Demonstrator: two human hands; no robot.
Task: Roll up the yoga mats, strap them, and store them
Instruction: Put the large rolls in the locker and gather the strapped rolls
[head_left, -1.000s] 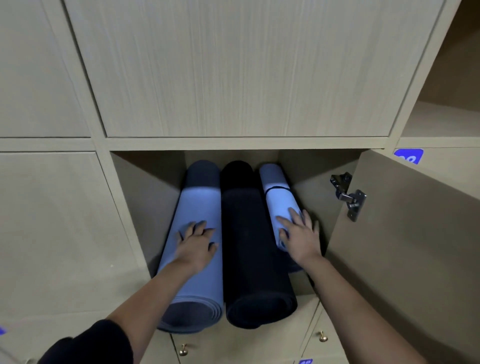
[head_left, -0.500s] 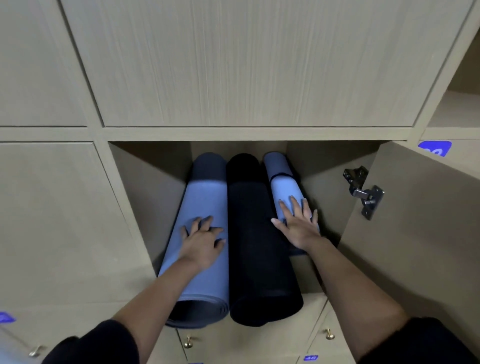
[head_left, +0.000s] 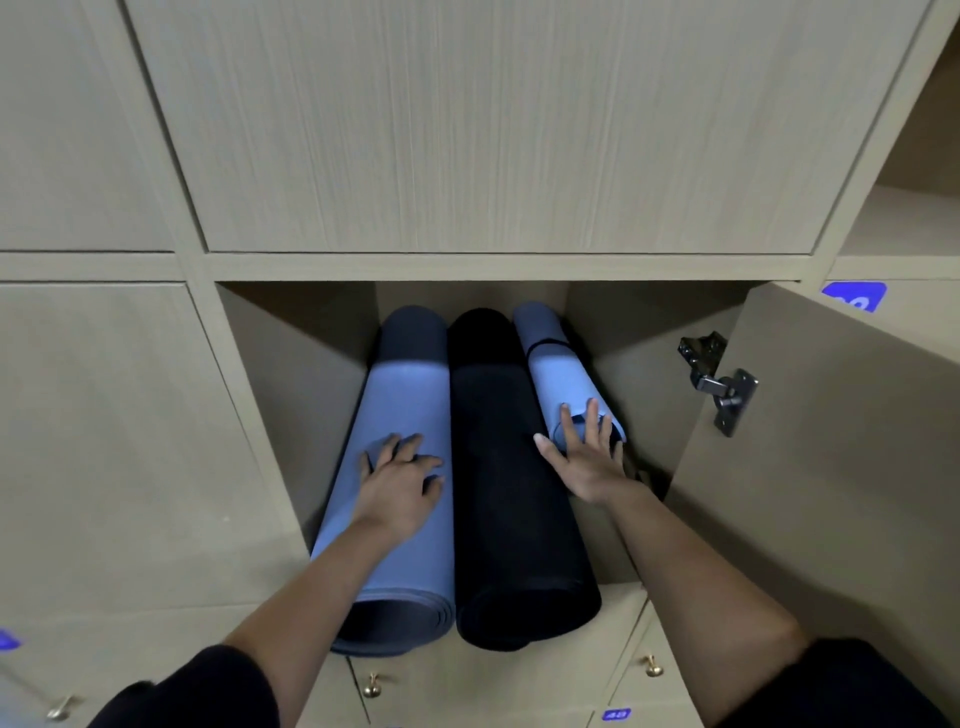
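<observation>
Storing: right hand (head_left: 587, 460), fingers spread, presses the small mat (head_left: 560, 382); left hand (head_left: 400, 483) rests open on the big mat (head_left: 402, 400). Likely next: push deeper.

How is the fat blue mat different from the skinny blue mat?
The fat blue mat is a thicker roll than the skinny blue mat. The fat one pokes out of the cupboard; the skinny one sits fully inside. The skinny one has a dark strap around it; none shows on the fat one. Both are rolled up, lying beside the black mat.
</observation>
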